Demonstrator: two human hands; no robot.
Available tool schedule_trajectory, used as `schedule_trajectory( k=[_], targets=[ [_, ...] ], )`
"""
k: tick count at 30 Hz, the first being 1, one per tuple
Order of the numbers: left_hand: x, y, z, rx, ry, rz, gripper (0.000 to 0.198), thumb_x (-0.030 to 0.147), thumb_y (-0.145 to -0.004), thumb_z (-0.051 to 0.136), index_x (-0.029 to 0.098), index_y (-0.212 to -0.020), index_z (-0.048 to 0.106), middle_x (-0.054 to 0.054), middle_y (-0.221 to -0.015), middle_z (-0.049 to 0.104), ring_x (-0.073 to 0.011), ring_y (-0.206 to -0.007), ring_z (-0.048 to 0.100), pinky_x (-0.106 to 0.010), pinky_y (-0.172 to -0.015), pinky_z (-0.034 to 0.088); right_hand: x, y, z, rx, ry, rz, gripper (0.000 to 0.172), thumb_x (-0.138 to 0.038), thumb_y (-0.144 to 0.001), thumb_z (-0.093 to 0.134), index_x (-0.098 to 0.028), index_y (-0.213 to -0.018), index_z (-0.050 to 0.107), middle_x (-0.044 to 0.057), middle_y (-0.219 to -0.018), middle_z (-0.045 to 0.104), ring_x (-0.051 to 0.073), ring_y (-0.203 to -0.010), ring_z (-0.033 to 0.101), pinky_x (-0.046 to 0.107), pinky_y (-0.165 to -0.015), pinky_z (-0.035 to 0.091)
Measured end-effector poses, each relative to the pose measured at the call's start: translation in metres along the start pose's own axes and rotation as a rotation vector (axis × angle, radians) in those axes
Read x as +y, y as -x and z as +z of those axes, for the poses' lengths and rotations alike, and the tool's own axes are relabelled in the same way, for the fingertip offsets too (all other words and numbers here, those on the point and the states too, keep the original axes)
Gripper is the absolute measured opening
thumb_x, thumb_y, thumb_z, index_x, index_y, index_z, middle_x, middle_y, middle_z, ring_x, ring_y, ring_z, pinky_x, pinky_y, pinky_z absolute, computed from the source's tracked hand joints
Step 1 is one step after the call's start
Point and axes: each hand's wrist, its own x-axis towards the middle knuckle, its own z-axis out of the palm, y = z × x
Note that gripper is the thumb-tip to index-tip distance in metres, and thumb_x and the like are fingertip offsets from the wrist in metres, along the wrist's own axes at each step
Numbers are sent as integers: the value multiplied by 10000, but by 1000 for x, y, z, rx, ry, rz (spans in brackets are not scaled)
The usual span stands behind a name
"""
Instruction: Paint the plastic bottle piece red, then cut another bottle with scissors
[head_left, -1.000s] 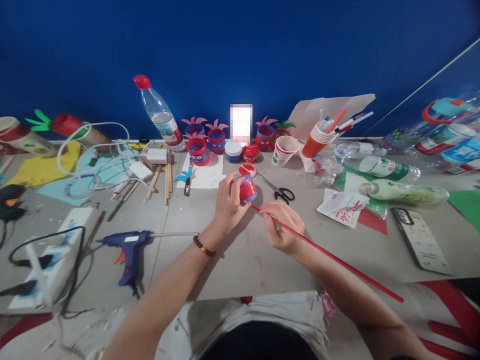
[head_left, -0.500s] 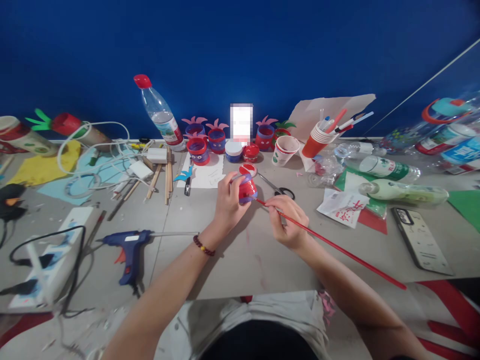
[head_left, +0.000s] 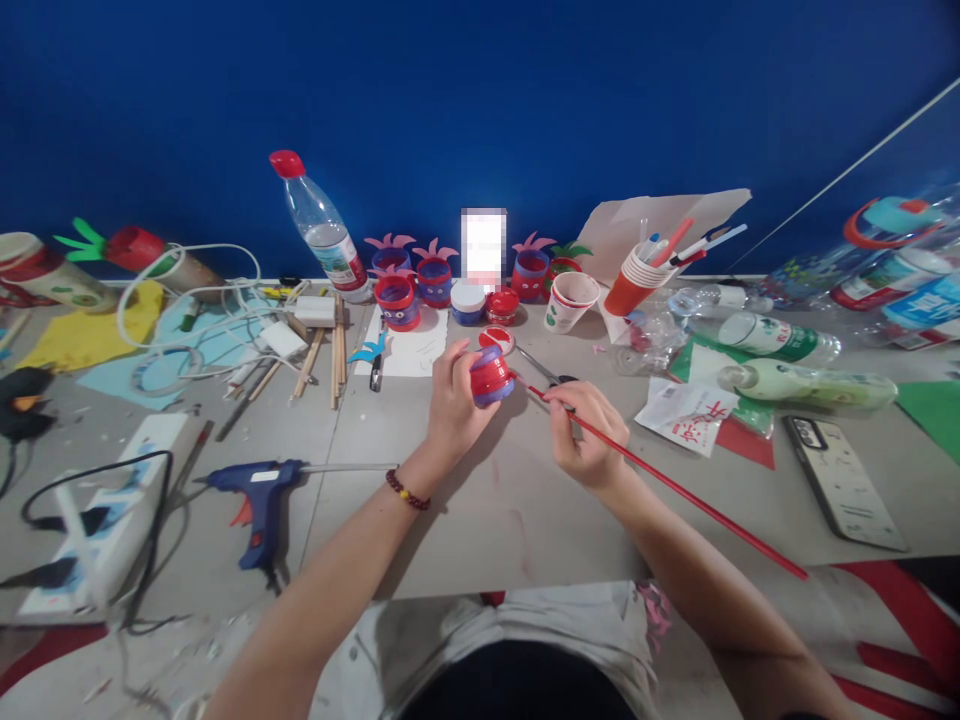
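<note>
Above the middle of the table, my left hand (head_left: pixel 455 405) is closed around a small cup (head_left: pixel 491 377) painted red with purple bands, held tilted. A long red paintbrush (head_left: pixel 675 477) is pinched in my right hand (head_left: pixel 589 432). Its tip is at the right side of the cup, touching or very close to it. Just behind the cup lies a round lid (head_left: pixel 496 340) with red paint on it. An open jar of red paint (head_left: pixel 502 304) stands farther back, beside a white-lidded jar (head_left: pixel 468 301). Scissors (head_left: pixel 547 372) lie partly hidden behind my right hand.
Finished-looking painted cups with leafy tops (head_left: pixel 397 300) stand along the blue wall. A glue gun (head_left: pixel 262 500) and power strip (head_left: pixel 112 520) lie left. A paper cup (head_left: pixel 571 300), plastic bottles (head_left: pixel 780 337) and a phone (head_left: pixel 844 480) are right.
The cup has turned in my left hand, showing more of its red side. My right hand has shifted slightly right, and the brush tip has moved up along the cup's side.
</note>
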Motion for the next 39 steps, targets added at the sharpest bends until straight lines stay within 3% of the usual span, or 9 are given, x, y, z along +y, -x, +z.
schedule_trajectory(
  k=[10, 18, 27, 39],
  targets=[
    [4, 2, 1, 4, -51, 49, 645, 135, -710, 774, 195, -1256, 437, -176, -1328, 500, -308, -1175, 549, -483, -975, 536, -15, 6, 8, -10, -91, -34, 227, -63, -872, 498, -221, -996, 605, 55, -801, 694, 199, -742, 663, 357, -695, 579],
    [5, 1, -2, -100, -29, 56, 652, 92, -732, 709, 196, -1304, 414, -183, -1364, 482, -321, -1239, 539, -496, -1011, 520, -24, 5, 11, -23, -186, -39, 255, -36, -868, 496, -214, -1013, 607, 50, -803, 692, 183, -738, 664, 334, -680, 576],
    [3, 2, 2, -58, -17, 80, 641, 146, -752, 754, 185, -1300, 425, -183, -1333, 518, -320, -1236, 560, -488, -1025, 524, -22, -1, 8, -35, -139, 4, 228, -41, -875, 504, -212, -987, 605, 41, -788, 691, 181, -726, 664, 321, -683, 565],
    [1, 3, -1, -54, 46, 31, 680, 129, -739, 771, 199, -1313, 412, -168, -1353, 467, -306, -1288, 523, -473, -1054, 523, -12, -9, -1, 55, -35, 32, 195, -70, -893, 485, -223, -920, 602, 26, -749, 681, 176, -683, 656, 305, -650, 535]
  ],
)
